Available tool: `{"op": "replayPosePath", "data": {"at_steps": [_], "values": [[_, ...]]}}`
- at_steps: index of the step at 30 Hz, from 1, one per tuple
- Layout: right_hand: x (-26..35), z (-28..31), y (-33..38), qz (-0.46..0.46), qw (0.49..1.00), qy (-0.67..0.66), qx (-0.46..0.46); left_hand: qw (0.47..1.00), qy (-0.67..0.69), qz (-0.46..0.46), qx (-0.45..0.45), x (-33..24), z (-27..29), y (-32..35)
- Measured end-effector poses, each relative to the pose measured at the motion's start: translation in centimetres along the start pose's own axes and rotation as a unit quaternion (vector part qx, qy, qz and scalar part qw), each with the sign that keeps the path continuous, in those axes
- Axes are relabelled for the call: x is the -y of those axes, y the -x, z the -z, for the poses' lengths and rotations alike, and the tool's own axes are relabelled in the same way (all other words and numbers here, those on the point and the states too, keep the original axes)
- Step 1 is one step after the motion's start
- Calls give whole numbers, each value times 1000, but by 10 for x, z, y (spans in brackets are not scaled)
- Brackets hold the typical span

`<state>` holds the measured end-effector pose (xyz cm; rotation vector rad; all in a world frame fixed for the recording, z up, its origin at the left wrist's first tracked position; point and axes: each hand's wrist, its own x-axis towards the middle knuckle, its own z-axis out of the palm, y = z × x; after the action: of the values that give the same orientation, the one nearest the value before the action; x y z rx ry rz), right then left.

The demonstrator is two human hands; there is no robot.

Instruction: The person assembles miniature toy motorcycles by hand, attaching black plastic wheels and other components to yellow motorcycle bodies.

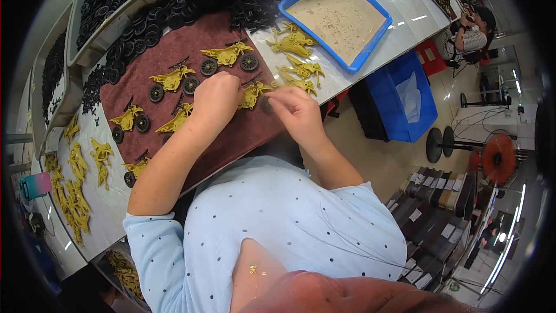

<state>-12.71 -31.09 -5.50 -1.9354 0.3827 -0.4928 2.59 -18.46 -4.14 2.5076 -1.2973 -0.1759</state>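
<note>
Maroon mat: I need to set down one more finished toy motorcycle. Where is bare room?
Bare maroon mat lies along its near edge, below the left hand and right hand. The far side is crowded with wheeled yellow motorcycles and black wheels.

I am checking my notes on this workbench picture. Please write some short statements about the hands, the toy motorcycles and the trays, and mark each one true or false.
1. Both hands meet at one yellow toy motorcycle on the dark red cloth. True.
2. The left hand is closed over one end of it. True.
3. The right hand rests inside the blue tray. False: it is at the motorcycle, apart from the tray.
4. The finished motorcycles on the cloth have black wheels. True.
5. The grey bins hold yellow bodies. False: they hold black wheels.
</note>
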Motion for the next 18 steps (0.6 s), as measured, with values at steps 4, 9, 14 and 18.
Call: {"op": "replayPosePath", "data": {"at_steps": [4, 9, 14, 18], "values": [[0, -18, 7, 90, 990, 102, -24, 1000, 6, 3, -16, 0, -4, 8], [0, -36, 15, 101, 976, 186, -48, 994, 18, -86, -71, -2, 5, 36], [0, -46, 11, 100, 966, 230, -55, 992, -36, -95, -72, 3, -5, 47], [2, -51, 12, 89, 955, 276, -57, 990, -56, -106, -79, 6, -8, 49]]}}
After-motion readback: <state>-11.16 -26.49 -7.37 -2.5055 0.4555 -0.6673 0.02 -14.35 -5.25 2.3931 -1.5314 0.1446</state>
